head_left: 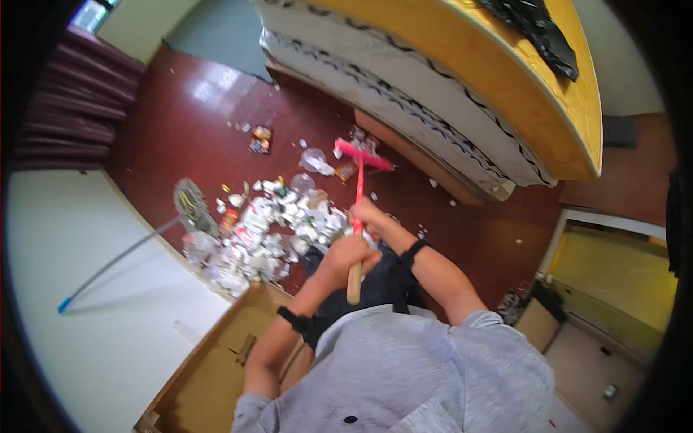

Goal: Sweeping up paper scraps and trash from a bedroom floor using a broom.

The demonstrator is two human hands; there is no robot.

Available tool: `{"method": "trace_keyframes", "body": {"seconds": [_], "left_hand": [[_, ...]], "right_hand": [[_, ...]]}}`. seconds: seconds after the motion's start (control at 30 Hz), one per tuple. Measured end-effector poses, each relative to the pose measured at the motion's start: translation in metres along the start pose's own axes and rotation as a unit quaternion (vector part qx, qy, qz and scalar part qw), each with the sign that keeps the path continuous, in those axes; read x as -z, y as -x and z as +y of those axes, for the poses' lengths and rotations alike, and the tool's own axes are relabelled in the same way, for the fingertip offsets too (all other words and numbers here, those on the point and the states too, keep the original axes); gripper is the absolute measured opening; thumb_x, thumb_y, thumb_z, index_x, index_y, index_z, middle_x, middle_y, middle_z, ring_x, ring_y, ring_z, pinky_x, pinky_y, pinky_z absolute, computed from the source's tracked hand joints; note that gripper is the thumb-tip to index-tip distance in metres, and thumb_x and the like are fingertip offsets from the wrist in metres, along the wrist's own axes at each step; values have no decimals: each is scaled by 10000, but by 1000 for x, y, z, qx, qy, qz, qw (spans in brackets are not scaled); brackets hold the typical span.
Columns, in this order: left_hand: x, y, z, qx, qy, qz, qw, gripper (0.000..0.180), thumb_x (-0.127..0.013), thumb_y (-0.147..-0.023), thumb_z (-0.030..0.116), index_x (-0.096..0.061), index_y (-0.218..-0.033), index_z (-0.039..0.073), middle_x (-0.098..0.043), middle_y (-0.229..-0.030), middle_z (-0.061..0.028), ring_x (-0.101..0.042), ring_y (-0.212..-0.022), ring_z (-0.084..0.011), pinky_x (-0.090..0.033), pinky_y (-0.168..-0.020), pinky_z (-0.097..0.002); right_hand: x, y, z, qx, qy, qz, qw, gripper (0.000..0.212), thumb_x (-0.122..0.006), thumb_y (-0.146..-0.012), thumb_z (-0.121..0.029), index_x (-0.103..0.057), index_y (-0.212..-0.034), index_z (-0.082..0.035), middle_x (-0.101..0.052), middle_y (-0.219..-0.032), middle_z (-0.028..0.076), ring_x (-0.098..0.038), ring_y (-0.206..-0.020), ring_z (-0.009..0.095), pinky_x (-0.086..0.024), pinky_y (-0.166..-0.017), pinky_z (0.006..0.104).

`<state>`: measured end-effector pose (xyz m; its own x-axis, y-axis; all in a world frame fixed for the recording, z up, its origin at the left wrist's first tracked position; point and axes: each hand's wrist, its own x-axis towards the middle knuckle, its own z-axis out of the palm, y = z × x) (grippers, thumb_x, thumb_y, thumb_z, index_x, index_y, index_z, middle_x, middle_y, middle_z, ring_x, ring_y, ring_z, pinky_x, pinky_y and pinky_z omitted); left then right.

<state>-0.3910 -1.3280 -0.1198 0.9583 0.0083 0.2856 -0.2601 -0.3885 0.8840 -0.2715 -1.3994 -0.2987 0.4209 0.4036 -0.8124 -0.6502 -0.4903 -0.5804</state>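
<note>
Both of my hands are wrapped round the handle of a broom with a pink head [375,158]. My left hand [345,261] grips the wooden end near my body, while my right hand [369,216] closes on the pink shaft farther out. The broom head rests on the dark red floor by the base of the bed, touching some crumpled wrappers [346,171]. To its left, a heap of litter [303,216], mostly white crumpled scraps and plastic, spreads over the floor. A clear plastic bowl-like piece [313,160] lies between the broom head and the heap.
A bed with a yellow-topped mattress [462,43] stands at the far right. A mop [190,202] with a blue-tipped handle leans on the white wall at left. A wooden drawer-like piece [209,361] is at my near left. One colourful packet [260,139] lies farther off.
</note>
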Motion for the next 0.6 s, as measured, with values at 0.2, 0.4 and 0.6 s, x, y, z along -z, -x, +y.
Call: {"method": "trace_keyframes", "body": {"seconds": [0.2,0.4,0.6], "left_hand": [[37,100,-91,151,153,8,977,101,-623,-763,49,-574,-848,30,-543,-783,-114,-537,-804,-282,-429,-768,-380],[152,190,1,216,4,164,962,97,-640,-734,-9,-578,-793,36,-527,-725,-99,-535,-757,-266,-442,-736,-348],[203,202,71,105,-92,132,981,133,-663,-691,84,-598,-804,61,-439,-598,-58,-471,-564,-233,-379,-543,-344]], "right_hand": [[-76,-52,21,-49,-23,70,996,349,-407,-779,38,-209,-1030,-100,-435,-684,70,-451,-459,148,-413,-386,246],[-269,16,20,-228,37,-174,957,460,-340,-842,-45,-100,-1234,-26,-514,-754,125,-552,-535,208,-515,-497,346],[-357,92,16,-224,125,-264,930,93,-413,-812,2,-406,-902,-20,-483,-617,56,-471,-453,126,-411,-385,262]]}}
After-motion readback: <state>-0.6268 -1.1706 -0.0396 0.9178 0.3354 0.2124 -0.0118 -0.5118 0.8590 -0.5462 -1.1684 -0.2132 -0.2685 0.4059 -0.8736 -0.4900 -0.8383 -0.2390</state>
